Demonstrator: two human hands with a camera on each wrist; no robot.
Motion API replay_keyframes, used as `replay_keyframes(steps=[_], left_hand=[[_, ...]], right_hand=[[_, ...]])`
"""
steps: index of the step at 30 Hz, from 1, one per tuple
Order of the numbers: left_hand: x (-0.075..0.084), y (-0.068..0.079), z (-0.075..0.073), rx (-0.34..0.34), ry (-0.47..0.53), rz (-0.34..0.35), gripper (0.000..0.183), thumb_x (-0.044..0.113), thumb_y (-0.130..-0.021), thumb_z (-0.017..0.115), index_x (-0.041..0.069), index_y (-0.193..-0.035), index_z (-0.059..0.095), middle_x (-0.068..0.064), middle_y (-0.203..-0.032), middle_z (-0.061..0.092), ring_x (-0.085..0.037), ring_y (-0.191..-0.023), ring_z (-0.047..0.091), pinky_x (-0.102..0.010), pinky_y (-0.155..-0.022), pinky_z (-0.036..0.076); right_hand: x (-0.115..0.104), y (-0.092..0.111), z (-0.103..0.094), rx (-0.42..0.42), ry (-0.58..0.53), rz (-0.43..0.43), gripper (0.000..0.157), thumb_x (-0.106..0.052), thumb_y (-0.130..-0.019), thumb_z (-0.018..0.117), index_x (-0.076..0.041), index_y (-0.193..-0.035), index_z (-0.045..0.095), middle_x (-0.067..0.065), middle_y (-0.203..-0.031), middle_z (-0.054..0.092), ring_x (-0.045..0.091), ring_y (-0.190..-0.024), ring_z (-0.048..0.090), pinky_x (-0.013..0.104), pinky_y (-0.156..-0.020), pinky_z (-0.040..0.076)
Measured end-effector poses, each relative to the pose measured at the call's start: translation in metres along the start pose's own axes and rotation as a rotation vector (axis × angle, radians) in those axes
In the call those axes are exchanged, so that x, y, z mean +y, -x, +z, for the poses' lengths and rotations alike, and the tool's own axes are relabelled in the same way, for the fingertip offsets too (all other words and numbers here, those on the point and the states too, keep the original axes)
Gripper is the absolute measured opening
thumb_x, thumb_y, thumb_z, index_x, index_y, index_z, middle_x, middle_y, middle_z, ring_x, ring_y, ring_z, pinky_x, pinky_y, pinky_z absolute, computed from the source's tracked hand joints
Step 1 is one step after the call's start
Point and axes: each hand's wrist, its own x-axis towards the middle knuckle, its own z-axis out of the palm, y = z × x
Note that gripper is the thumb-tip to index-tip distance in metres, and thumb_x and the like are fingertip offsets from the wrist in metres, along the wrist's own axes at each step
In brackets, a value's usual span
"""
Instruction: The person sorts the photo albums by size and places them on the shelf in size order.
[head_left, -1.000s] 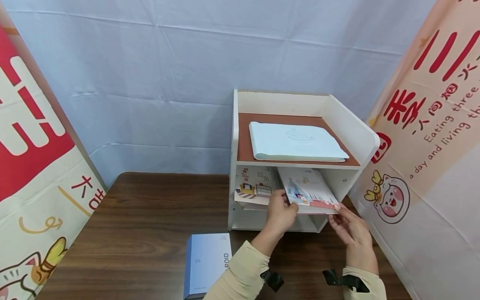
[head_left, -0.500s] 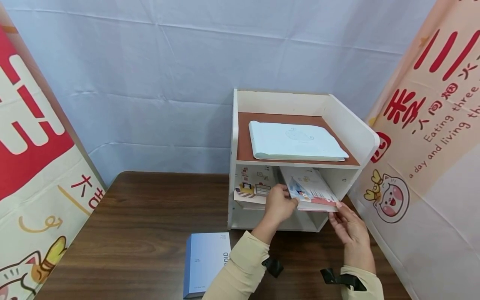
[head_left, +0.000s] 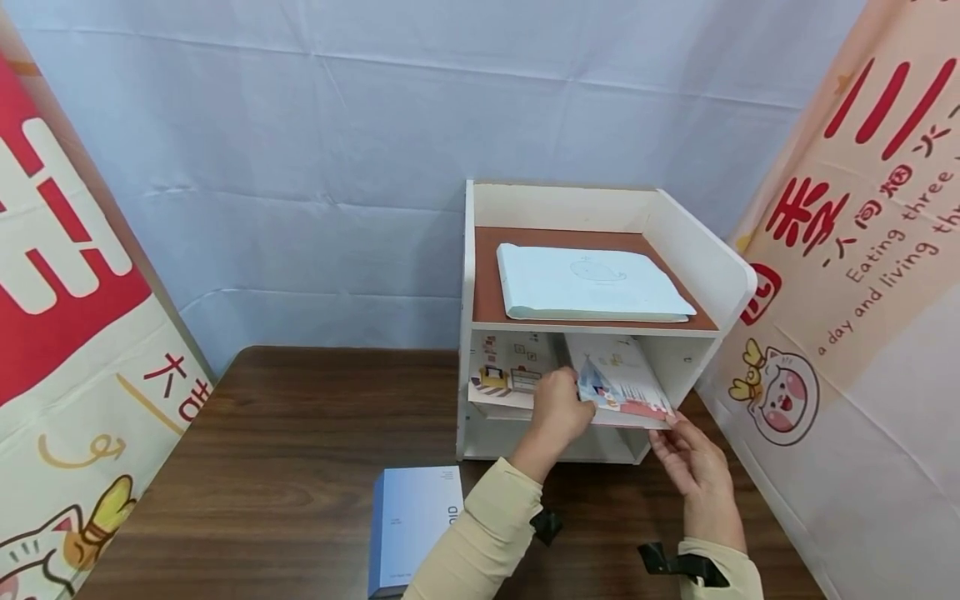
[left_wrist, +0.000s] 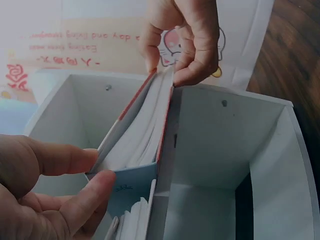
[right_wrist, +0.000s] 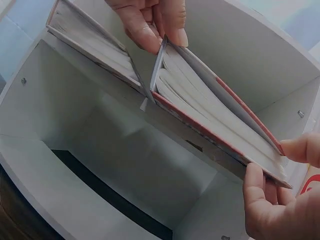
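A hardcover book [head_left: 626, 375] with a tent drawing on its pale cover lies partly inside the middle compartment of the white shelf unit [head_left: 600, 331]. My left hand [head_left: 558, 412] pinches its front left corner, thumb and finger at the spine end in the left wrist view. At the front right corner my right hand [head_left: 697, 471] holds it, with the thumb on the top cover and fingers beneath, as the right wrist view shows. Directly to its left sits a second illustrated book [head_left: 510, 367] in the same compartment. The far ends of both books are hidden under the top shelf.
On the brown top shelf rests a pale blue book [head_left: 596, 283] with a whale outline. A blue box-like book [head_left: 416, 525] lies on the dark wooden table [head_left: 300, 433], near my left sleeve. Printed cloths [head_left: 877, 275] hang at both sides, with a plain blue one behind.
The held book has shifted a little to the right at its left edge and lies straighter. Its front edge rose slightly, then came down again. Both hands keep their hold.
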Motion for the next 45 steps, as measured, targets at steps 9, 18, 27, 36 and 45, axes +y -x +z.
replay_keyframes(steps=[9,18,27,36,45], left_hand=[[-0.001,0.003,0.006,0.064,-0.142,0.123,0.028,0.006,-0.075,0.072,0.001,-0.102,0.070,-0.012,-0.094,0.061,-0.021,-0.088,0.058,-0.026,-0.075,0.048],[-0.001,0.006,0.008,0.059,-0.129,0.101,0.028,0.006,-0.077,0.072,0.004,-0.104,0.070,-0.011,-0.098,0.058,-0.021,-0.090,0.058,-0.024,-0.075,0.048],[-0.008,0.016,0.000,-0.021,-0.107,0.066,0.035,0.011,-0.078,0.073,0.007,-0.112,0.065,-0.010,-0.104,0.054,-0.020,-0.088,0.055,-0.027,-0.071,0.047],[-0.008,0.031,-0.005,-0.048,-0.148,0.135,0.035,0.019,-0.080,0.073,0.007,-0.113,0.065,-0.011,-0.105,0.052,-0.019,-0.085,0.056,-0.027,-0.070,0.048],[-0.012,0.043,-0.012,-0.103,-0.256,0.172,0.042,0.028,-0.082,0.072,0.009,-0.118,0.062,-0.008,-0.105,0.053,-0.017,-0.087,0.056,-0.027,-0.072,0.048]], right_hand=[[0.005,-0.002,0.000,0.072,0.084,-0.019,0.007,-0.003,-0.088,0.062,-0.005,-0.081,0.063,0.009,-0.074,0.055,0.018,-0.066,0.057,0.029,-0.067,0.053],[0.006,-0.002,0.000,0.073,0.076,-0.014,0.007,-0.004,-0.088,0.062,-0.005,-0.082,0.059,0.009,-0.073,0.055,0.018,-0.065,0.057,0.029,-0.064,0.052],[0.014,0.011,-0.002,0.026,0.078,0.040,0.013,-0.008,-0.096,0.048,-0.007,-0.085,0.055,0.007,-0.076,0.059,0.019,-0.071,0.056,0.032,-0.067,0.048],[0.026,0.032,0.005,-0.145,0.369,-0.091,0.009,-0.006,-0.096,0.049,-0.013,-0.100,0.053,0.003,-0.084,0.066,0.016,-0.076,0.062,0.030,-0.067,0.050],[0.034,0.047,0.015,-0.139,0.743,-0.202,0.016,-0.010,-0.095,0.053,-0.021,-0.102,0.062,-0.001,-0.091,0.068,0.012,-0.080,0.063,0.027,-0.066,0.052]])
